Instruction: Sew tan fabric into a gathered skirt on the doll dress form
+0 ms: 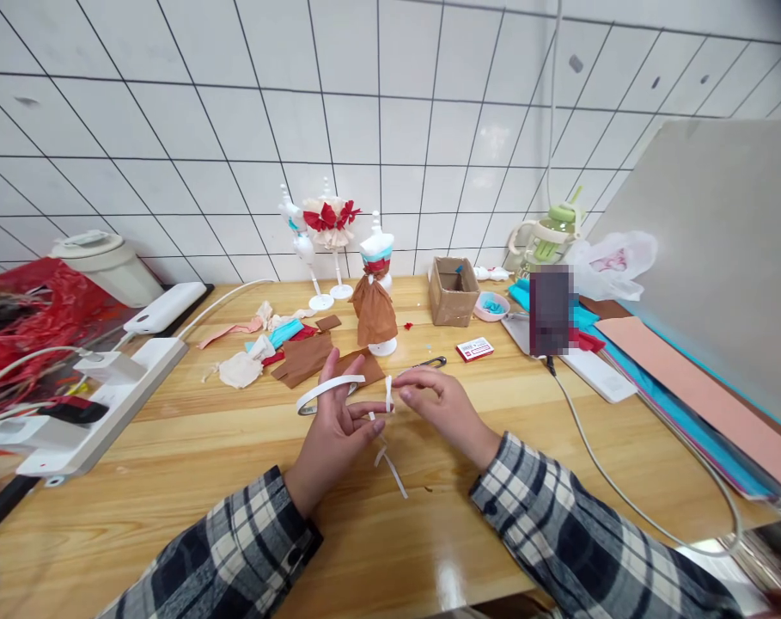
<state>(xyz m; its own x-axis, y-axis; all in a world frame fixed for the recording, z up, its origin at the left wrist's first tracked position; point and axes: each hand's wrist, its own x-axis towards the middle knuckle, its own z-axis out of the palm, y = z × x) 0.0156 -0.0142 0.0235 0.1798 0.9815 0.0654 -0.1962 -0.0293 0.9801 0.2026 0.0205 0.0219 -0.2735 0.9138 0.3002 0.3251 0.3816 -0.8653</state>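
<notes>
A roll of white tape hangs around the raised fingers of my left hand. The index finger of that hand points right, with a short white tape strip at its tip. My right hand has thumb and index drawn together at the strip's right edge. Below my left thumb, a narrow white strip trails down over the table. Beyond my hands stands a small white mannequin dressed in brown, turquoise and red crepe paper. Scissors lie behind my right hand, partly hidden.
Crepe paper scraps spread behind my left hand. Two more mannequins stand by the wall. A cardboard box, pink bowl, red-and-white box and phone are right. A power strip lies left.
</notes>
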